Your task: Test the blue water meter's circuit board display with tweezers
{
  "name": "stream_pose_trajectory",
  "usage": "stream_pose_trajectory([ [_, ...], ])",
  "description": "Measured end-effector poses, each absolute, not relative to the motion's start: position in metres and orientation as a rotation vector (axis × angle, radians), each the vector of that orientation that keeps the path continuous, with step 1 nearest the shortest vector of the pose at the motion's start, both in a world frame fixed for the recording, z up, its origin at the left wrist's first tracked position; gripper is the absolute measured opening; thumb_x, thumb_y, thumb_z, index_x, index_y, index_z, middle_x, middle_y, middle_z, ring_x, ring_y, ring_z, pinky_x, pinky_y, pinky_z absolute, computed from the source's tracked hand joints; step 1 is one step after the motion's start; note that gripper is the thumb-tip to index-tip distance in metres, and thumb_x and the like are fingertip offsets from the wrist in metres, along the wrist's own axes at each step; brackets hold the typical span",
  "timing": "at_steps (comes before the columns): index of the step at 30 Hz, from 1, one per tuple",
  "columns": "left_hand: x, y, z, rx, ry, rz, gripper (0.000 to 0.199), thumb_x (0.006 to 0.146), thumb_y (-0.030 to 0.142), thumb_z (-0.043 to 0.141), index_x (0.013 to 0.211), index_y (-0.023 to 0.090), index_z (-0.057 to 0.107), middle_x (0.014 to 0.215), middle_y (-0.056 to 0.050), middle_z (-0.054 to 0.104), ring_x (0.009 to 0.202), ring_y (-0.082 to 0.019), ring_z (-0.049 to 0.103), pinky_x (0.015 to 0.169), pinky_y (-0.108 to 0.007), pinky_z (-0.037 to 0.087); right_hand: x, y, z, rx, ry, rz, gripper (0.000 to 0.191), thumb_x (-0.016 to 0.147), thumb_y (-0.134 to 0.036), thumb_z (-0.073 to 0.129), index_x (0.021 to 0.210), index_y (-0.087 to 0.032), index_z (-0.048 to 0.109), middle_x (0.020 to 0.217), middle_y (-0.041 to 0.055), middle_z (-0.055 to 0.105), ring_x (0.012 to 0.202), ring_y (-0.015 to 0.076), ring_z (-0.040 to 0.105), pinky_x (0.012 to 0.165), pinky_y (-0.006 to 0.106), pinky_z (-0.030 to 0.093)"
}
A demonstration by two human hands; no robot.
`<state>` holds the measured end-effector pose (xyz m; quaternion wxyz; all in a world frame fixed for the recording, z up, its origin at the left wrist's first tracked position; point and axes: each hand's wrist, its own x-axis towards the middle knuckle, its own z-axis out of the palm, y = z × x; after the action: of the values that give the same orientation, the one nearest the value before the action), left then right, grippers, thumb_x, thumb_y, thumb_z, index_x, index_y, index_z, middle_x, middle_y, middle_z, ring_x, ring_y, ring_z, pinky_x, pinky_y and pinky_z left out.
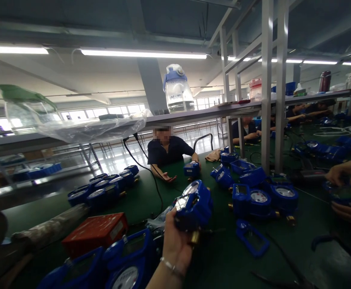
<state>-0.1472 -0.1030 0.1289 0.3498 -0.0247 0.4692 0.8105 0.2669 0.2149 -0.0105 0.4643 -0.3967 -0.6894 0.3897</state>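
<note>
My left hand (177,245), with a bracelet at its wrist, reaches up from the bottom centre. Its fingers are wrapped round the underside of a blue meter (197,204), which is tilted, with a brass fitting (194,237) low on it. My right hand is not in view. Below and left of my left hand are more blue meters (125,277), one with a round white dial. A red box (95,233) stands behind them. To the right, a loose blue frame (252,239) lies on the green table (220,257).
Across the table a person (171,150) touches a blue meter (191,169). Another person's hands (348,170) work at the right edge. Blue meters (258,196) crowd the right; others (98,192) stand left. A shelf (193,115) with bottles spans above, beside metal posts (267,88).
</note>
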Motion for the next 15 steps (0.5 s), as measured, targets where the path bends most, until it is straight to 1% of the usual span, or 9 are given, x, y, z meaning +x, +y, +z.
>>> stream_pose_trajectory([
  [2, -0.165, -0.065, 0.133, -0.052, 1.196, 2.146, 0.040, 0.087, 0.042, 0.062, 0.121, 0.021, 0.058, 0.096, -0.008, 0.068, 0.073, -0.023, 0.065, 0.061, -0.035, 0.053, 0.266, 0.220, -0.018, -1.073, -2.082, 0.692, 0.054, 0.083, -0.032, 0.031, 0.060, -0.011, 0.075, 0.101, 0.0097, 0.072, 0.112, 0.0296, 0.048, 0.064, 0.026, 0.039],
  [4, -0.184, -0.031, 0.137, -0.069, 1.179, 2.182, 0.039, 0.092, 0.045, 0.056, 0.119, 0.017, 0.057, 0.091, -0.006, 0.063, 0.070, -0.018, 0.061, 0.063, -0.034, 0.053, 0.265, 0.223, -0.020, -1.137, -2.443, 0.417, 0.073, 0.074, -0.025, 0.004, 0.082, 0.003, 0.070, 0.117, 0.0115, 0.063, 0.112, 0.0266, 0.042, 0.057, 0.025, 0.031],
  [5, -0.194, -0.018, 0.140, -0.079, 1.174, 2.204, 0.039, 0.094, 0.046, 0.054, 0.117, 0.016, 0.056, 0.091, -0.005, 0.062, 0.071, -0.017, 0.060, 0.065, -0.033, 0.053, 0.265, 0.223, -0.018, -1.144, -2.534, 0.280, 0.073, 0.073, -0.024, 0.003, 0.086, 0.005, 0.069, 0.119, 0.0121, 0.061, 0.113, 0.0264, 0.041, 0.057, 0.025, 0.031],
  [8, -0.223, 0.010, 0.151, -0.082, 1.152, 2.271, 0.038, 0.095, 0.048, 0.053, 0.114, 0.015, 0.056, 0.092, -0.005, 0.059, 0.073, -0.016, 0.058, 0.067, -0.033, 0.053, 0.260, 0.215, 0.002, -1.112, -2.561, 0.066, 0.045, 0.080, -0.022, 0.033, 0.079, -0.009, 0.075, 0.116, 0.0095, 0.068, 0.120, 0.0270, 0.040, 0.067, 0.026, 0.039],
  [10, -0.238, 0.017, 0.162, -0.066, 1.136, 2.302, 0.038, 0.095, 0.049, 0.052, 0.112, 0.015, 0.056, 0.091, -0.004, 0.059, 0.073, -0.016, 0.058, 0.067, -0.033, 0.053, 0.249, 0.201, 0.023, -1.178, -2.444, 0.417, 0.069, 0.078, -0.022, 0.005, 0.090, 0.004, 0.068, 0.115, 0.0118, 0.064, 0.118, 0.0250, 0.038, 0.062, 0.024, 0.035],
  [11, -0.243, 0.018, 0.167, -0.054, 1.133, 2.309, 0.038, 0.095, 0.050, 0.051, 0.112, 0.015, 0.056, 0.091, -0.004, 0.059, 0.073, -0.016, 0.058, 0.067, -0.033, 0.053, 0.240, 0.189, 0.033, -1.247, -2.293, 0.679, 0.088, 0.063, -0.018, -0.017, 0.095, 0.015, 0.059, 0.113, 0.0126, 0.059, 0.114, 0.0228, 0.038, 0.055, 0.021, 0.030],
  [12, -0.247, 0.017, 0.172, -0.038, 1.132, 2.309, 0.039, 0.095, 0.051, 0.050, 0.111, 0.015, 0.056, 0.091, -0.004, 0.059, 0.073, -0.016, 0.058, 0.068, -0.034, 0.053, 0.229, 0.173, 0.040, -1.342, -1.855, 1.047, 0.088, 0.061, -0.017, -0.018, 0.087, 0.016, 0.060, 0.109, 0.0140, 0.061, 0.114, 0.0209, 0.042, 0.056, 0.017, 0.029],
  [13, -0.250, 0.015, 0.177, -0.016, 1.136, 2.302, 0.040, 0.095, 0.051, 0.049, 0.111, 0.015, 0.056, 0.090, -0.004, 0.059, 0.073, -0.016, 0.058, 0.068, -0.034, 0.053, 0.217, 0.154, 0.044, -1.385, -1.057, 1.199, 0.073, 0.076, -0.026, 0.000, 0.068, 0.013, 0.062, 0.099, 0.0163, 0.067, 0.108, 0.0242, 0.052, 0.055, 0.017, 0.033],
  [15, -0.251, 0.007, 0.185, 0.036, 1.159, 2.267, 0.040, 0.095, 0.052, 0.050, 0.109, 0.015, 0.057, 0.089, -0.004, 0.059, 0.073, -0.016, 0.058, 0.068, -0.034, 0.053, 0.192, 0.105, 0.039, -1.431, -1.134, 1.273, 0.053, 0.081, -0.033, 0.033, 0.043, -0.009, 0.062, 0.100, 0.0126, 0.072, 0.098, 0.0248, 0.064, 0.051, 0.017, 0.041],
])
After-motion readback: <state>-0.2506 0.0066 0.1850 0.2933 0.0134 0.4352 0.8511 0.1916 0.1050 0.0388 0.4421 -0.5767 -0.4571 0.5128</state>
